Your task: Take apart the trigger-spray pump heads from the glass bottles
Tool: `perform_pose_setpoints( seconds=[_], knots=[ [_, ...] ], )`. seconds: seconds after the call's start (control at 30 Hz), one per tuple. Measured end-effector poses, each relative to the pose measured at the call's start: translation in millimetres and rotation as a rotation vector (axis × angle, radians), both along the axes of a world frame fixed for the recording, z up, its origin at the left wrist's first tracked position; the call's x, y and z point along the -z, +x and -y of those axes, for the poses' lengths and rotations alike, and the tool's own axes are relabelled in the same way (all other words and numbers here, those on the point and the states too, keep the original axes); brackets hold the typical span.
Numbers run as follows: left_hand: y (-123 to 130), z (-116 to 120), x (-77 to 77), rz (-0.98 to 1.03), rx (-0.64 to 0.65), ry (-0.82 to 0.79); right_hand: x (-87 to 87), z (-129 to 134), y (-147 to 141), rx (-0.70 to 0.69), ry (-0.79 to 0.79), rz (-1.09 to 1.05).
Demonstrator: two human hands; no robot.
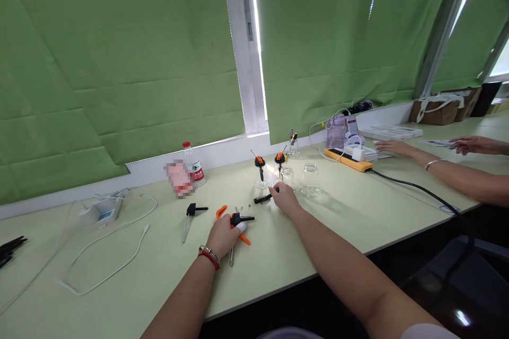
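Observation:
My left hand (pixel 225 234) is closed around a black tool part (pixel 240 218) with a metal rod below it, and orange pieces (pixel 221 211) show beside the fingers. My right hand (pixel 284 197) pinches a black ridged piece (pixel 262 199) just above the table. Behind it stand two clear jars with orange-and-black tools in them, one tool on the left (pixel 260 161) and one on the right (pixel 280 158). A black-handled tool with a rod (pixel 191 210) lies left of my left hand. Tiny metal parts (pixel 241 208) lie between my hands.
A red-capped bottle (pixel 198 172) stands at the back left, near white cables (pixel 115 275). An empty glass jar (pixel 310 177) stands right of my right hand. Further right are an orange power strip (pixel 348 160), a purple bottle (pixel 336 132) and another person's hands (pixel 393 148).

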State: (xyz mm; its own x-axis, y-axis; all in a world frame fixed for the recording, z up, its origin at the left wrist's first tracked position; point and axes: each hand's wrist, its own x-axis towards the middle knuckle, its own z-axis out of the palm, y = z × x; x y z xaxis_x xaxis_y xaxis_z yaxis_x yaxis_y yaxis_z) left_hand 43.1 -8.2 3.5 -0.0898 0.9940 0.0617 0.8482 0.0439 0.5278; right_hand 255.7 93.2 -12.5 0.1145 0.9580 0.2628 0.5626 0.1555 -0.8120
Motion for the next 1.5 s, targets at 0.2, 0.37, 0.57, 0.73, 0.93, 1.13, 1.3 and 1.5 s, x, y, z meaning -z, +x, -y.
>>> perform_pose_setpoints(
  seconds=[0.2,0.37,0.57,0.73,0.93,1.13,1.3,1.5],
  knots=[
    [0.1,0.4,0.2,-0.007,-0.002,0.006,2.5,-1.3,-0.9,-0.012,-0.013,-0.036],
    [0.0,0.1,0.7,-0.005,0.005,0.011,3.3,-1.2,-1.6,-0.011,-0.029,-0.053],
    [-0.9,-0.9,2.4,-0.005,0.002,0.017,1.3,-1.1,0.5,0.024,-0.016,-0.002],
    [-0.6,-0.9,2.1,-0.003,-0.008,0.023,0.7,2.5,-1.3,-0.061,-0.005,-0.028],
    [0.1,0.0,2.2,0.003,-0.006,0.030,5.2,8.9,-4.8,-0.375,-0.082,0.035],
    [0.2,0.6,1.1,0.001,-0.007,0.022,5.0,10.5,-6.3,-0.392,-0.023,0.208],
    [0.4,0.8,0.7,0.005,-0.012,0.019,7.2,7.0,-9.2,-0.337,0.047,0.327],
    [0.5,0.8,0.8,0.006,-0.009,0.020,9.9,2.2,-5.8,-0.295,0.054,0.350]
  ],
)
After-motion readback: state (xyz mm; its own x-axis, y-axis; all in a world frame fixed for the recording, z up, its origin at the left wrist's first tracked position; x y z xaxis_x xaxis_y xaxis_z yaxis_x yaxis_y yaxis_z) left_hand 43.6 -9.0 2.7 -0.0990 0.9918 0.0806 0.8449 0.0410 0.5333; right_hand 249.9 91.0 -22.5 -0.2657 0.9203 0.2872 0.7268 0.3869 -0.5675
